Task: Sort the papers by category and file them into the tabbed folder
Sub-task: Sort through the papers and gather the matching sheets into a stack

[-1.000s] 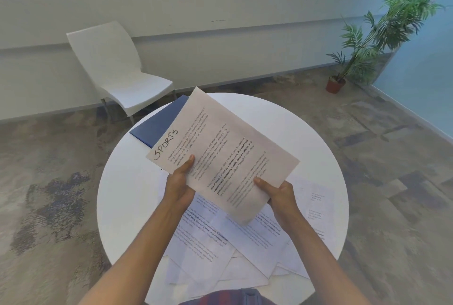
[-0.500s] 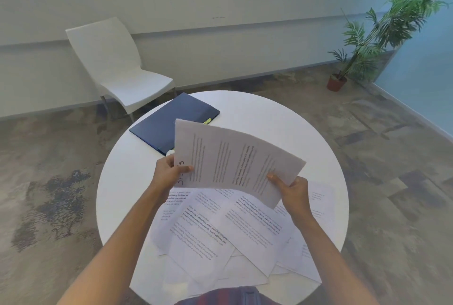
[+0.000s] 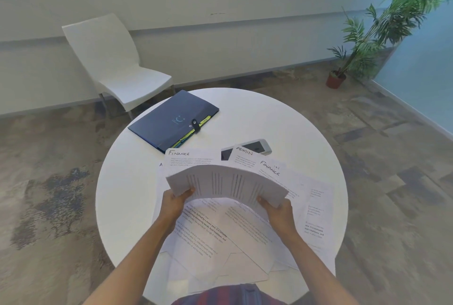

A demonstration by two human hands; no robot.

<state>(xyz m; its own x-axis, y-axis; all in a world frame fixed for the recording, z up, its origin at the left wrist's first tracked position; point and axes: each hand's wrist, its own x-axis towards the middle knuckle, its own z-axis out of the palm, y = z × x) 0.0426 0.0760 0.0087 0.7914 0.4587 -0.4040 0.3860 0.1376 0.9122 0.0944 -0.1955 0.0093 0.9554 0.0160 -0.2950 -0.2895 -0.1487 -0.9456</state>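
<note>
Sheet (image 3: 226,185), pinched at its ends by left hand (image 3: 174,204) and right hand (image 3: 278,210), arches crosswise above the loose papers (image 3: 215,238); closed folder (image 3: 175,121) lies beyond, toward the table's (image 3: 289,121) far-left edge, nearer the left hand.

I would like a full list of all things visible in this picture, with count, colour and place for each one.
Held sheet: one, white with printed lines, bowed above the pile.
Loose papers: many, white, spread over the near half of the table; headings FINANCE, ADMIN and FINANCE are readable.
Tabbed folder: one, dark blue, closed, far left of the table.
Phone: one, silver with dark screen, partly under papers.
Table: one, white, round.
Chair: one, white, beyond the table.
Potted plant: one, green in a brown pot, far right.
Left hand: grips the sheet's left edge.
Right hand: grips its right edge.
</note>
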